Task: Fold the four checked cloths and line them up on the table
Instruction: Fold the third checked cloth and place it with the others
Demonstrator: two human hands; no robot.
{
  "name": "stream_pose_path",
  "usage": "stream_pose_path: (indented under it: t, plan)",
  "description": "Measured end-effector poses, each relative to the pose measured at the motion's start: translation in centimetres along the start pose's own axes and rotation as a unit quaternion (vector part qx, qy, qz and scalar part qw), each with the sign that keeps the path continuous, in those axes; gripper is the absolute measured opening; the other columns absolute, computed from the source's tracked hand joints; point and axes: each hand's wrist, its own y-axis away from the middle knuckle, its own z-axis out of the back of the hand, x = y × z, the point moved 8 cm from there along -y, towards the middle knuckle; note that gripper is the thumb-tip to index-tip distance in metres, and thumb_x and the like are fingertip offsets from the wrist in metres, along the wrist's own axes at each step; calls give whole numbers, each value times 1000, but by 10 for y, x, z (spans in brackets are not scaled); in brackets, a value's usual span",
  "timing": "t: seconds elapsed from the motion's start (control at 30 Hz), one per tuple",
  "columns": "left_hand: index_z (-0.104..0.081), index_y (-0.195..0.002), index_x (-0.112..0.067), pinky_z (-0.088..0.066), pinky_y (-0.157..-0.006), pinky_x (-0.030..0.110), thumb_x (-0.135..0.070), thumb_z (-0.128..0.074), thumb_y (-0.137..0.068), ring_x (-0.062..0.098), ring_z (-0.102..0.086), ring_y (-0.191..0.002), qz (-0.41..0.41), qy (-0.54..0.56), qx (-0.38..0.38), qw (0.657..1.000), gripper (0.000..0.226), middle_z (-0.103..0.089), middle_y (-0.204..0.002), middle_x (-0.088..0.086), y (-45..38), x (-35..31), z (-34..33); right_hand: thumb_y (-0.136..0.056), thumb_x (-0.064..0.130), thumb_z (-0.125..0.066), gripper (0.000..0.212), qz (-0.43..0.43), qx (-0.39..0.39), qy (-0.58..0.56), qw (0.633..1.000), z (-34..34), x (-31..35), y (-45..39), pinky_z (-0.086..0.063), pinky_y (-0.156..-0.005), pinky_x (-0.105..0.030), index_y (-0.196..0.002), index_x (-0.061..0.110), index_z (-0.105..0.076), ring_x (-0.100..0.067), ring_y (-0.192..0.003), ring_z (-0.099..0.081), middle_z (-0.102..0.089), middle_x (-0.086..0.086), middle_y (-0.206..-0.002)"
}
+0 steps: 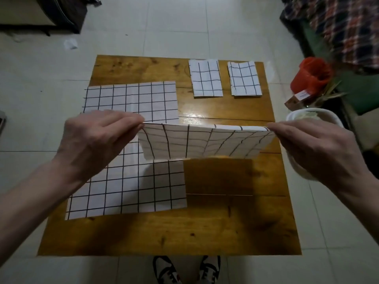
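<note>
A pale tiled floor (176, 29) surrounds a wooden table (215, 228). A flat cloth (131, 191) lies at its near left, another flat cloth (131, 101) behind it, and two folded cloths (205, 78) (245, 79) sit side by side at the far right. A white basket (297, 117) and a red bag (311, 76) stand right of the table; the label there is unreadable. Above the middle, the left hand (96, 140) and right hand (315, 146) pinch the top corners of a held cloth (205, 142), which hangs doubled between them.
</note>
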Motion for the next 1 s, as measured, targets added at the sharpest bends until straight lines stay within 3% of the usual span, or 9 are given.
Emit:
stream_pose_path:
  t: [0.17, 0.27, 0.4, 0.5, 0.6, 0.73, 0.9, 0.97, 1.0]
  plan:
    - [-76, -122, -5, -61, -86, 48, -13, -65, -103, 29, -73, -111, 3, -7, -8, 1000, 23, -74, -123, 11, 35, -18, -4, -93, 0, -69, 48, 1, -25, -27, 999, -8, 31, 42, -54, -93, -46, -140, 0, -57, -33, -106, -72, -69, -21, -126]
    - [-78, -117, -6, -62, -87, 46, -11, -65, -100, 28, -74, -110, 22, 6, 12, 1000, 22, -76, -120, 9, 69, -33, -25, -92, -1, -69, 47, -13, -10, -69, 997, -32, 54, 74, -54, -103, -43, -139, 1, -62, -26, -124, -64, -64, -15, -138]
    - [-76, -119, -6, -60, -89, 45, -13, -61, -97, 28, -75, -106, 50, 37, 86, 994, 28, -76, -117, 11, 114, -54, -68, -91, -6, -62, 41, -57, 31, -97, 993, -74, 72, 112, -61, -93, -47, -132, 0, -66, -26, -123, -67, -66, -14, -136]
    - [-75, -121, -6, -59, -91, 46, 5, -80, -80, 27, -76, -104, 74, 51, 138, 986, 43, -77, -117, 12, 145, -71, -97, -94, -3, -57, 40, -99, 70, -112, 986, -103, 81, 137, -62, -90, -49, -133, 1, -66, -27, -122, -67, -66, -13, -136]
    - [-76, -119, -6, -52, -94, 45, 10, -96, -55, 27, -77, -101, 95, 64, 188, 975, 68, -77, -114, 12, 165, -89, -116, -73, -15, -79, 60, -135, 103, -121, 978, -125, 90, 158, -61, -86, -54, -130, -1, -68, -33, -113, -71, -69, -18, -130]
    - [-76, -118, -8, -52, -95, 44, 4, -101, -47, 29, -76, -106, 110, 61, 240, 963, 77, -77, -117, 12, 188, -99, -126, -55, -10, -94, 83, -162, 165, -135, 963, -139, 100, 186, -57, -92, -53, -133, 0, -65, -34, -115, -70, -66, -19, -134]
    - [-75, -121, -7, -50, -106, 44, -6, -93, -71, 34, -65, -123, 108, 36, 276, 954, 52, -72, -128, 13, 208, -109, -136, -67, -9, -90, 77, -186, 195, -134, 954, -153, 107, 206, -53, -102, -52, -138, 1, -62, -34, -125, -65, -57, -19, -147]
    - [-71, -127, -8, -43, -113, 42, -20, -71, -93, 32, -59, -129, 115, 30, 265, 957, 37, -69, -132, 13, 210, -112, -135, -86, -1, -78, 63, -194, 182, -127, 956, -153, 111, 208, -48, -108, -51, -144, 4, -54, -35, -131, -61, -50, -16, -152]
    - [-68, -132, -8, -40, -116, 43, -27, -58, -98, 31, -56, -132, 129, 30, 265, 955, 41, -67, -136, 13, 210, -114, -133, -96, 8, -67, 55, -203, 173, -116, 957, -150, 114, 206, -44, -113, -51, -147, 7, -49, -35, -137, -56, -45, -15, -156]
